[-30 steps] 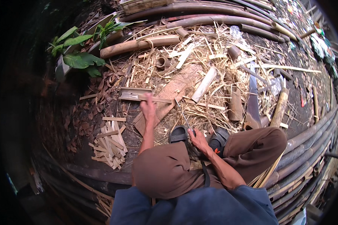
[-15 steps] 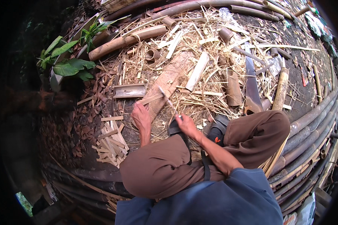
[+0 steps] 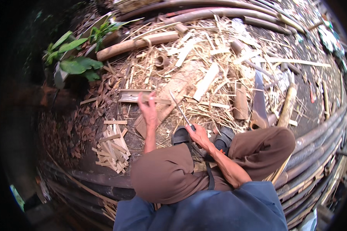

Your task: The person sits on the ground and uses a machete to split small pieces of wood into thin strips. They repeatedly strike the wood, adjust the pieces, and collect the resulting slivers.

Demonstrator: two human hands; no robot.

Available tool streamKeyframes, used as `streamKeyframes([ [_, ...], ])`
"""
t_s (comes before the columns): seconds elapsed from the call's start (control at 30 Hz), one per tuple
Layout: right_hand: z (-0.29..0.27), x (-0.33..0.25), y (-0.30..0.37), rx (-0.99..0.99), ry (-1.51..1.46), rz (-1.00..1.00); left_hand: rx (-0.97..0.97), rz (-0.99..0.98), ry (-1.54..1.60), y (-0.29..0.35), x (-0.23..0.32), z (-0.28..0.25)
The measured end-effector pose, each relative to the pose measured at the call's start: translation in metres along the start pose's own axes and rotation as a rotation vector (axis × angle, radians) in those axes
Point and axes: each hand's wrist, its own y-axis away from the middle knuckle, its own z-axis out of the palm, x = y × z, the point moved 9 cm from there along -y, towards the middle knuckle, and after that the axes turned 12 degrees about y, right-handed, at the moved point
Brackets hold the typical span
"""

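Observation:
My left hand (image 3: 149, 111) is closed on a short split bamboo strip (image 3: 161, 101), gripping it near its left end. The strip lies across the air above a flat wooden board (image 3: 155, 117), its free end pointing right toward the blade. In my right hand (image 3: 198, 135) is a knife (image 3: 180, 107) with a dark handle, its thin blade slanting up and left over the board. The blade tip stands close to the strip's free end; I cannot tell whether they touch. Left of my left knee lies a pile of cut bamboo strips (image 3: 113, 150).
Beyond the board lie loose shavings (image 3: 219, 77) and a halved bamboo trough (image 3: 129, 96). A handsaw (image 3: 259, 98) rests at the right. Long bamboo poles (image 3: 316, 133) border the right side, and a leafy plant (image 3: 79, 65) stands at the far left. My sandalled feet flank the near middle.
My left hand has moved away from me and turned, bringing the strip more level. My right hand has shifted slightly right and nearer me with the knife. The view has also tilted a little.

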Motion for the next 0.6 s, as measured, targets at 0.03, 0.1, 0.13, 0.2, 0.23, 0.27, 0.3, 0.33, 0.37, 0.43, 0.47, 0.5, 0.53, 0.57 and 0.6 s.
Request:
streamKeyframes([
  [0.03, -0.009, -0.017, 0.005, 0.043, 0.004, -0.041, -0.044, -0.030, -0.126, -0.005, -0.003, 0.001],
  [0.1, -0.029, -0.046, 0.011, 0.068, -0.069, -0.143, -0.137, -0.113, -0.367, -0.008, -0.014, 0.005],
  [0.13, -0.043, -0.065, 0.014, 0.071, -0.064, -0.171, -0.169, -0.014, -0.337, -0.006, -0.005, 0.013],
  [0.2, -0.061, -0.092, 0.014, 0.073, -0.062, -0.222, -0.252, 0.176, -0.279, 0.005, 0.012, 0.034],
  [0.23, -0.064, -0.102, 0.012, 0.063, -0.066, -0.260, -0.302, 0.203, -0.295, 0.010, 0.013, 0.040],
  [0.27, -0.068, -0.114, 0.011, 0.053, -0.072, -0.297, -0.353, 0.231, -0.313, 0.015, 0.015, 0.045],
  [0.3, -0.070, -0.125, 0.010, -0.008, -0.141, -0.271, -0.404, 0.258, -0.329, 0.020, 0.015, 0.050],
  [0.33, -0.071, -0.136, 0.011, -0.071, -0.210, -0.238, -0.432, 0.198, -0.335, 0.024, 0.008, 0.051],
  [0.37, -0.068, -0.142, 0.012, -0.133, -0.280, -0.203, -0.460, 0.138, -0.340, 0.027, 0.000, 0.051],
  [0.43, -0.058, -0.135, 0.010, -0.204, -0.406, -0.090, -0.536, 0.016, -0.342, 0.036, -0.008, 0.062],
  [0.47, -0.056, -0.134, 0.008, -0.197, -0.414, -0.078, -0.532, 0.005, -0.343, 0.041, -0.007, 0.065],
  [0.5, -0.054, -0.134, 0.006, -0.191, -0.423, -0.069, -0.540, 0.030, -0.352, 0.043, -0.005, 0.066],
  [0.53, -0.050, -0.132, 0.005, -0.204, -0.424, -0.057, -0.548, 0.054, -0.361, 0.043, -0.004, 0.067],
  [0.57, -0.047, -0.129, 0.004, -0.217, -0.424, -0.044, -0.557, 0.078, -0.369, 0.043, -0.004, 0.068],
  [0.6, -0.044, -0.127, 0.003, -0.230, -0.426, -0.036, -0.577, 0.118, -0.378, 0.043, -0.001, 0.069],
])
